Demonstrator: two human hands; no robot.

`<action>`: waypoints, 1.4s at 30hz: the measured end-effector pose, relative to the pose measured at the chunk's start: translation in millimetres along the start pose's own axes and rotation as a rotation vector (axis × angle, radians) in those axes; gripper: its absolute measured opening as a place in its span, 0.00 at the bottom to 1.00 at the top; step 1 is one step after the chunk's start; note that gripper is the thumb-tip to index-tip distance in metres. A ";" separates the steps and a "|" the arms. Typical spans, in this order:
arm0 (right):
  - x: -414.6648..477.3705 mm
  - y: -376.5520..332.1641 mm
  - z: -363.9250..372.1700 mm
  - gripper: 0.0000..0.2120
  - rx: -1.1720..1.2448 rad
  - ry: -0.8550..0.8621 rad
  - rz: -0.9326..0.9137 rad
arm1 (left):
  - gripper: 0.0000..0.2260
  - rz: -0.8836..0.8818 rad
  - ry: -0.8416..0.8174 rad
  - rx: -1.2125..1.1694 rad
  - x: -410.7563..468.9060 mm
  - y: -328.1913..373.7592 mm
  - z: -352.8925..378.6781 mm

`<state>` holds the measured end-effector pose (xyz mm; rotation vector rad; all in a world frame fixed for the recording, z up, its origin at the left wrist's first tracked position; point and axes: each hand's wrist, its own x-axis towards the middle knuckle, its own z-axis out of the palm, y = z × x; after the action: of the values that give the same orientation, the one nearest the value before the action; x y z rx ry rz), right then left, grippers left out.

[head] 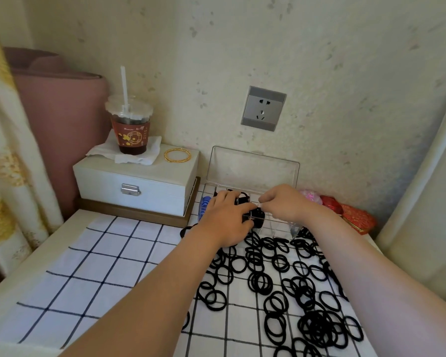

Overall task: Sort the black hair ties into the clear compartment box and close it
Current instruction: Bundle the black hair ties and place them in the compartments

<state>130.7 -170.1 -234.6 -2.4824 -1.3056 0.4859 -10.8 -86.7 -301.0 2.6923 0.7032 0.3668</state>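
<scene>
**Room Left, Clutter Right**

Bare checked cloth (93, 266) lay open at left. Loose hair ties (294, 292) covered the right. The white drawer box (137, 184), the raised lid (252, 168) and red pouches (355, 217) walled the back.

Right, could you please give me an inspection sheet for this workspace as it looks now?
Surface: covered by a white checked cloth.
Job's things: clear compartment box, lid standing open; some black hair ties are inside, many lie loose on the cloth in front.
Clutter: drink cup with straw on a tissue and gold bangles atop a white jewellery box; blue item left of the clear box; red pouches to its right.
Hands: left hand curls round ties in the box; right hand has fingertips drawn together over the box, hold unclear.
Cables: nothing seen.
Surroundings: wall socket, nothing plugged in; curtain left; pink headboard.
</scene>
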 end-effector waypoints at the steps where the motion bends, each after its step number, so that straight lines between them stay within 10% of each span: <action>1: -5.2 2.4 -2.3 0.17 0.007 0.008 -0.024 | 0.23 -0.004 -0.010 -0.001 0.5 0.4 0.1; 9: -23.8 14.4 16.0 0.22 -0.365 0.058 -0.282 | 0.20 -0.072 0.181 -0.360 2.2 2.8 -3.8; 13: -22.7 15.2 25.0 0.24 -0.544 0.035 -0.331 | 0.19 0.001 0.121 -0.140 -1.2 1.3 -1.2; 33: -69.2 26.0 8.6 0.18 -0.106 0.140 -0.294 | 0.12 0.165 0.262 -0.133 -39.6 19.1 -11.6; 37: -101.1 42.6 22.4 0.19 -0.070 0.078 -0.263 | 0.17 0.178 0.071 -0.174 -64.7 41.7 -9.8; 42: -137.6 63.3 42.3 0.25 -0.155 0.007 -0.187 | 0.46 0.146 -0.326 -0.018 -97.3 63.0 0.1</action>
<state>86.0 -314.9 -276.7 -2.4465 -1.6095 0.3425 -66.2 -188.2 -292.9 2.7014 0.4078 -0.0334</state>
